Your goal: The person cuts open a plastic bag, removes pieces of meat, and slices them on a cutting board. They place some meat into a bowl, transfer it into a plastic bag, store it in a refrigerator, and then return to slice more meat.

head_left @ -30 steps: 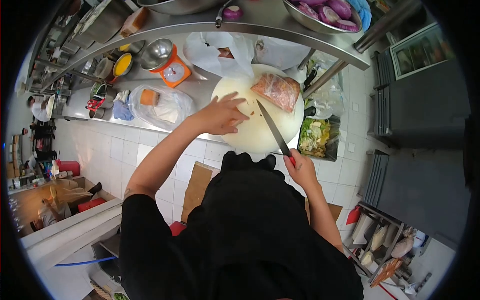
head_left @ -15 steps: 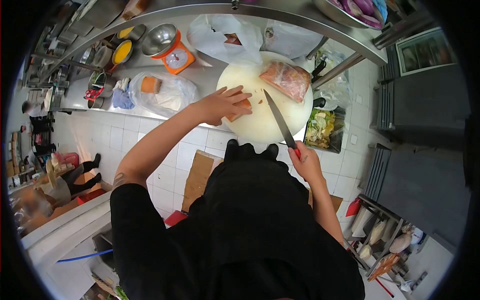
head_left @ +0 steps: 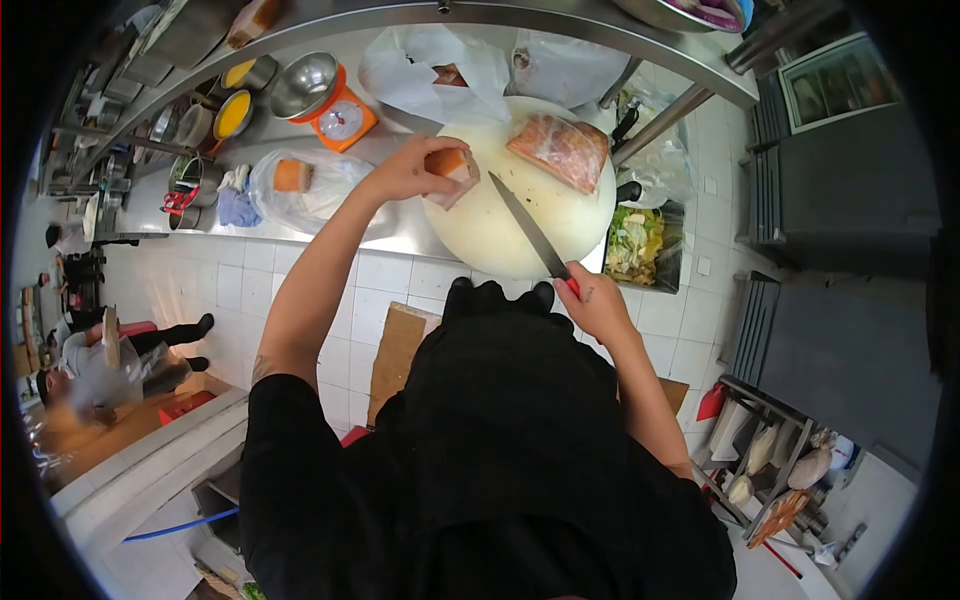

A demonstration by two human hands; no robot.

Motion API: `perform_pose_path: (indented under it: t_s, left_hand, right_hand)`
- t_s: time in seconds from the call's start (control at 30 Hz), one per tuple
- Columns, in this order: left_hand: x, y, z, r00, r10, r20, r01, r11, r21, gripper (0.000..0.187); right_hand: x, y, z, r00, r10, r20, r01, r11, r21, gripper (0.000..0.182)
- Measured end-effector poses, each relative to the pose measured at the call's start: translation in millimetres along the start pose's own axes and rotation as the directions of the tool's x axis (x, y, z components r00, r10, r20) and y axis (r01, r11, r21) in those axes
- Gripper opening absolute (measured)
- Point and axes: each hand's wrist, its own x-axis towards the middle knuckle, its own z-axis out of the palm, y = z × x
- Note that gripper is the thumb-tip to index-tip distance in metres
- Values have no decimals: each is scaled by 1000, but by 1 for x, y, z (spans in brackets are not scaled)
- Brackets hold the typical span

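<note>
My left hand (head_left: 408, 170) is closed around a chunk of bacon (head_left: 450, 165) with an orange-brown rind and a pale, pinkish side, holding it tilted over the left part of the round white cutting board (head_left: 480, 245). In my right hand (head_left: 598, 302) is a knife (head_left: 528, 232) with a red handle. Its long blade lies over the board, pointing up and left, apart from the chunk. A larger plastic-wrapped slab of meat (head_left: 560, 150) rests at the board's upper right. Small crumbs dot the board.
Left of the board, a plastic bag (head_left: 325, 200) has another chunk (head_left: 292, 176) on it. An orange scale (head_left: 345, 118) with a metal bowl stands behind. A bin of leafy scraps (head_left: 640, 245) sits at right. A metal shelf (head_left: 540, 28) spans above. Another person (head_left: 105, 365) is far left.
My left hand has gone from lying spread on the chunk to gripping it and lifting it up and left. The knife has shifted slightly left, still in my right hand.
</note>
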Motion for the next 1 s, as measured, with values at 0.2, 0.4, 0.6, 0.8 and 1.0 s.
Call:
perform_pose_path:
  t_s: [0.2, 0.4, 0.6, 0.8, 1.0]
  left_hand:
    - [-2, 7, 10, 977, -173, -125, 178, 983, 32, 70]
    - [-25, -3, 30, 962, -201, -186, 257, 901, 351, 71]
    - [-58, 19, 52, 924, -274, -267, 348, 892, 288, 63]
    - [-83, -5, 58, 953, -18, -303, 57, 991, 118, 66]
    - [-85, 3, 80, 922, -28, -387, 54, 997, 56, 70]
  right_hand:
    - [3, -3, 2, 1000, -5, 26, 5, 1000, -8, 26]
    - [15, -19, 10, 999, -46, 20, 46, 999, 30, 21]
    - [30, -30, 16, 991, 10, 135, 7, 993, -121, 18]
    - [31, -67, -17, 998, -37, 51, 43, 991, -128, 18]
    - [31, -100, -30, 994, -89, 61, 100, 971, -216, 17]
